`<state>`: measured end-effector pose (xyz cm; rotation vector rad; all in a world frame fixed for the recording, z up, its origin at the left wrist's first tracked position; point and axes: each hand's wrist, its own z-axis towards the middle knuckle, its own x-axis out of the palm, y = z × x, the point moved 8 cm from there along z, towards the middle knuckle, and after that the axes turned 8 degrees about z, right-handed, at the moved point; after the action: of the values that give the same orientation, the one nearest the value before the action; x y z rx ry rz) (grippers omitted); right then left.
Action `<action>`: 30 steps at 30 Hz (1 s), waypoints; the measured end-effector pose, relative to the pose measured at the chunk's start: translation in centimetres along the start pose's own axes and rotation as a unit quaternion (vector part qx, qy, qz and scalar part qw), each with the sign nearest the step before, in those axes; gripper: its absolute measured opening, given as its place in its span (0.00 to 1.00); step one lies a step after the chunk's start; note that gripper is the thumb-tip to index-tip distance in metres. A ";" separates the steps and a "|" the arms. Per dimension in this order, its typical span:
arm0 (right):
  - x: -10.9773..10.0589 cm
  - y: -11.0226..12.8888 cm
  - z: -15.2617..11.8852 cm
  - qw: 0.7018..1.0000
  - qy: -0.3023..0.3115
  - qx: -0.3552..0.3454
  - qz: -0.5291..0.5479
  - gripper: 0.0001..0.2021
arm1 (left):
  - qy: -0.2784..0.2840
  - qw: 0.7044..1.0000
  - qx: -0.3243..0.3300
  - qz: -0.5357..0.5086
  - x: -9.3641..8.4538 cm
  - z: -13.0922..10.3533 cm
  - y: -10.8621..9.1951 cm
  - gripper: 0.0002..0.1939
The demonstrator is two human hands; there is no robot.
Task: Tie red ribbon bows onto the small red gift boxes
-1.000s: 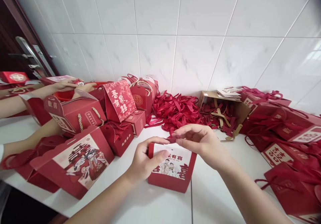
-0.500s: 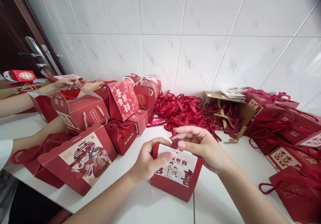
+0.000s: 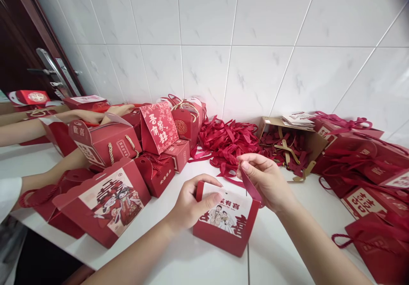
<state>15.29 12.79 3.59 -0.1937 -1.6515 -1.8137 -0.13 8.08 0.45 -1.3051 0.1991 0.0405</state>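
Note:
A red gift box (image 3: 223,229) with a white panel and a printed couple stands on the white table in front of me. My left hand (image 3: 194,202) grips its left upper edge, thumb on the printed panel and fingers behind. Above the box's right upper corner, my right hand (image 3: 263,180) pinches a dark red ribbon (image 3: 250,185) between thumb and fingertips. The ribbon hangs down across that corner. Its other end, behind the box, is hidden. Just beyond the box lies a loose pile of red ribbons (image 3: 228,142).
Several finished-looking red boxes (image 3: 105,208) crowd the left, where a co-worker's arms (image 3: 68,165) reach in. An open cardboard box (image 3: 265,127) holds red pieces and gold strips. More ribboned boxes (image 3: 364,202) are stacked at the right. A tiled wall (image 3: 204,72) closes the back.
My right hand has moved right, drawing the ribbon out from the top of the box so more of it shows. The left hand keeps its grip. A co-worker's hand at the left has lowered.

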 end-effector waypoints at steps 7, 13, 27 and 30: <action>0.4 -0.5 0.1 0.988 0.106 -0.001 -0.111 0.08 | 0.009 0.999 0.024 -0.023 0.2 -0.1 -0.5 0.19; 1.2 -1.2 -0.3 0.979 0.180 0.017 -0.095 0.07 | 0.015 0.999 0.021 -0.032 0.3 0.0 -0.4 0.21; 2.1 -1.4 -0.5 0.959 0.232 0.001 -0.160 0.02 | 0.060 0.997 0.005 -0.043 0.9 -0.2 -0.1 0.24; 2.5 -0.9 -0.7 0.950 0.242 -0.031 -0.193 0.01 | 0.078 0.995 -0.004 -0.055 1.2 -0.3 0.0 0.24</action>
<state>13.06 11.20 4.03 0.5468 -1.3395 -1.9895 0.98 7.69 0.18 -1.3268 0.2606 -0.1546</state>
